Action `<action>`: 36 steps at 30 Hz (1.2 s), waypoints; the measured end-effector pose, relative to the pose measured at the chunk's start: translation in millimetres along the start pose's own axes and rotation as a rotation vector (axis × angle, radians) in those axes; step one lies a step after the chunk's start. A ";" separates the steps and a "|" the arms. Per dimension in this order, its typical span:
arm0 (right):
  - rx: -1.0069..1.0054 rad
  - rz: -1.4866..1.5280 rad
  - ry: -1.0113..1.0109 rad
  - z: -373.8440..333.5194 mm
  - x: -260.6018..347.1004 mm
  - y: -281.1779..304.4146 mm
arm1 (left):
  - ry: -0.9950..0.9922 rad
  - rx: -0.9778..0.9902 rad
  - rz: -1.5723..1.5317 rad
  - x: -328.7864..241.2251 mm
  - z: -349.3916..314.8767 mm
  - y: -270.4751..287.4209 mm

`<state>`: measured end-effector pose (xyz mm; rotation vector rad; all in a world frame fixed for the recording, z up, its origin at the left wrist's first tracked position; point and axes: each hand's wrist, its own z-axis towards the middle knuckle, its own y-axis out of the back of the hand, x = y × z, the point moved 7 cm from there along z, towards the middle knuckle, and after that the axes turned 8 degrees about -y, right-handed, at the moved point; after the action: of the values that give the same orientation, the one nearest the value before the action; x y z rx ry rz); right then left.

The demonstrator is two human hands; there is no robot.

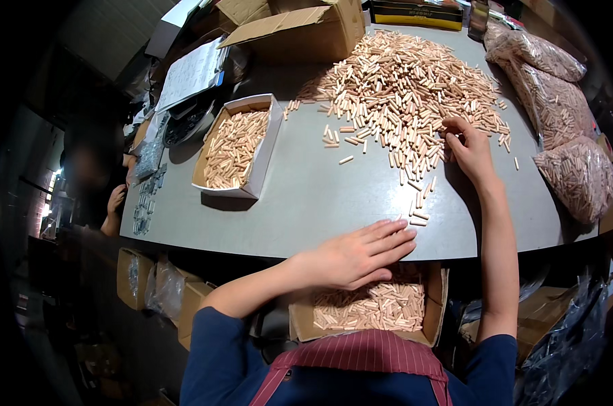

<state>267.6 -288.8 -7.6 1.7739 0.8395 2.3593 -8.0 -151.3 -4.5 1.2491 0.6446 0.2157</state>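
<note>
A large heap of small wooden dowels spreads over the grey table. My right hand reaches to the heap's right side, thumb and fingers curled at its edge; whether a dowel is between them is hidden. Flat at the table's front edge lies my left hand, fingers stretched out, beside a few loose dowels. Below that hand, a cardboard box in front of me holds many more dowels. On the table to the left stands a white carton filled with dowels.
Clear plastic bags of dowels are stacked along the right edge. An open cardboard box and a clipboard with paper stand at the back left. Small metal parts lie at the left edge, near another person's hand.
</note>
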 end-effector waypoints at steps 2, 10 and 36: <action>0.006 0.015 -0.031 -3.3 6.6 -1.3 | -0.069 -0.009 -0.039 -10.5 -9.7 5.1; -0.074 -0.114 0.160 -1.2 7.8 -6.1 | 0.074 -0.229 -0.134 6.3 -15.1 32.9; -0.089 -0.122 0.124 -2.2 11.9 0.0 | 0.222 -0.052 0.273 72.6 37.7 16.6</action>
<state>261.7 -285.2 2.3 1.5123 0.8172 2.4073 74.8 -140.9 -7.1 1.2713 0.6522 0.6012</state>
